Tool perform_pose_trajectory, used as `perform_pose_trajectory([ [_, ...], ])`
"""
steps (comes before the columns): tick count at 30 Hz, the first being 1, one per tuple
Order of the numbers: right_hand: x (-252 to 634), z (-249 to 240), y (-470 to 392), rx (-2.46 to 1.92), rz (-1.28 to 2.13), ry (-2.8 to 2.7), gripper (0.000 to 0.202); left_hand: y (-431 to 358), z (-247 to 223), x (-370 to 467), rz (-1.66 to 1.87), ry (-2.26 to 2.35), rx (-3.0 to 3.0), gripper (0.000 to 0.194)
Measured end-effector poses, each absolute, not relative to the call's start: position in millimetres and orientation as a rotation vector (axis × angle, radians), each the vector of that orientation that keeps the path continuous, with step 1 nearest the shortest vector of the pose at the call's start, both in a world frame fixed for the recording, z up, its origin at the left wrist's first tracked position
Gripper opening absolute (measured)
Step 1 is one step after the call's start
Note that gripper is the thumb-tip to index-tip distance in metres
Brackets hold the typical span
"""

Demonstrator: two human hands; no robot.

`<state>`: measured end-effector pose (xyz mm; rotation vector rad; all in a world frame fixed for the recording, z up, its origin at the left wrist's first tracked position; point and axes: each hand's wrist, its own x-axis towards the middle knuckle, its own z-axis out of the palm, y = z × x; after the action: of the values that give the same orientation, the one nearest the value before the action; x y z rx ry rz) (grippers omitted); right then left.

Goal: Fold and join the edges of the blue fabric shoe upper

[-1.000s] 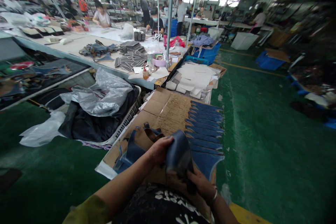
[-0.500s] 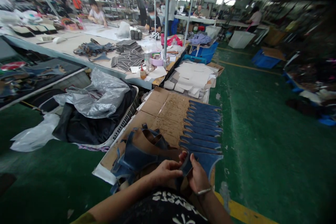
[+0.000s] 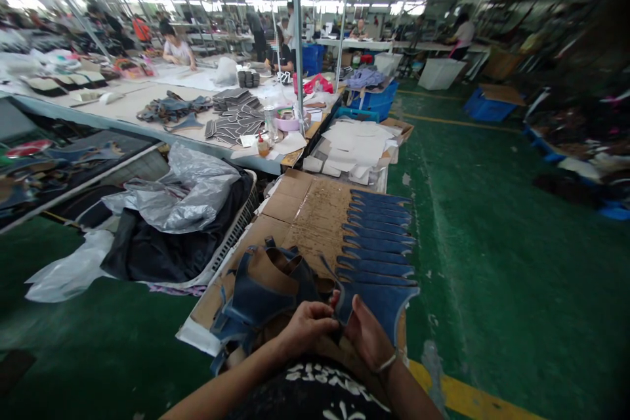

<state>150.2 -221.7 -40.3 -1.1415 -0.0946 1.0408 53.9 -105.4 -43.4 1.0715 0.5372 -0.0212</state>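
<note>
Low in the view, my left hand (image 3: 311, 327) and my right hand (image 3: 368, 335) are close together over the near end of a cardboard-covered surface (image 3: 315, 213). Between them is a blue leather piece (image 3: 342, 302) with a narrow curved end; both hands are closed on it, though their lower fingers are partly hidden. Just beyond my right hand, several like blue leather pieces (image 3: 377, 256) lie overlapped in a row along the right edge. Left of my left hand sits a loose heap of blue leather pieces (image 3: 263, 282), some showing brown undersides.
Left of the cardboard stands a white basket (image 3: 236, 230) with dark cloth and a grey plastic bag (image 3: 197, 187). White sheets (image 3: 357, 141) are stacked beyond. A long worktable (image 3: 132, 95) carries cut parts and a glue bottle (image 3: 262, 146). Several people work farther back.
The leather piece has turned between my hands, its narrow end now pointing up and away. My right hand has shifted slightly. The camera view has tilted up a little.
</note>
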Motion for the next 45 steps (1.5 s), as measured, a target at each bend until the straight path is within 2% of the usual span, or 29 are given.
perform_pose_trajectory([
  [3, 149.3, -34.6, -230.6, -1.198, 1.145, -0.374, 0.043, -108.8, -47.9, 55.0, 0.085, 0.578, 1.089, 0.024],
  [9, 149.7, -31.0, -235.9, -1.716, 0.866, -0.656, 0.03, -120.5, -54.5, 59.3, 0.206, 0.639, 1.151, 0.023],
  [17, 150.2, -46.2, -246.4, -1.949, 0.602, -0.848, 0.028, -132.6, -50.4, 57.6, 0.165, 0.705, 1.24, 0.028],
  [22, 148.7, -51.5, -252.9, -2.014, 0.529, -0.805, 0.033, -132.4, -49.0, 56.1, -0.038, 0.789, 1.121, 0.035],
  [25, 148.9, -52.0, -256.1, -1.941, 0.663, -0.704, 0.034, -133.2, -51.2, 57.6, -0.001, 0.77, 1.059, 0.034],
  [29, 151.4, -50.5, -259.8, -1.548, 1.087, -0.518, 0.045, -136.1, -52.0, 62.0, 0.075, 0.771, 1.073, 0.03],
  [31, 153.0, -51.7, -261.3, -1.444, 1.178, -0.487, 0.046, -138.2, -52.4, 63.6, 0.082, 0.769, 1.118, 0.028],
  [35, 155.6, -59.5, -263.4, -1.486, 1.162, -0.483, 0.039, -142.3, -57.0, 63.5, 0.065, 0.774, 1.111, 0.025],
  [39, 155.4, -64.5, -263.4, -1.549, 1.001, -0.559, 0.031, -144.2, -60.3, 62.3, -0.018, 0.759, 0.862, 0.023],
  [45, 153.0, -66.7, -257.9, -1.531, 0.983, -0.349, 0.025, -141.7, -58.2, 61.3, -0.166, 0.719, 0.716, 0.029],
])
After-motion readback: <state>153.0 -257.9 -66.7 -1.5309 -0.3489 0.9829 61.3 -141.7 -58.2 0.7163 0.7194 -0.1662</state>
